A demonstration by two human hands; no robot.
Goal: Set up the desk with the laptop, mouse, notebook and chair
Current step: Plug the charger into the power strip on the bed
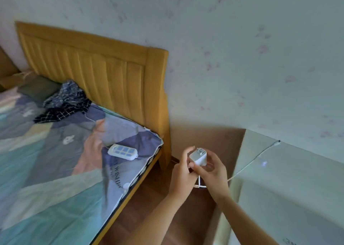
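A white power adapter [198, 157] with its metal prongs pointing up is held over the floor gap between bed and desk. My right hand [212, 172] grips its body from the right. My left hand [181, 172] touches its left side, fingers curled at its edge. A white cable [255, 161] runs from under the adapter up across the white desk top [297, 170] to a small plug end [278, 141]. Laptop, mouse, notebook and chair are out of sight.
A bed [55, 151] with a patterned sheet and yellow wooden headboard [104, 73] fills the left. A white power strip [122, 151] lies near the bed's corner. Dark crumpled clothing [65, 101] lies by the headboard. Brown wooden floor [167, 207] runs between bed and desk.
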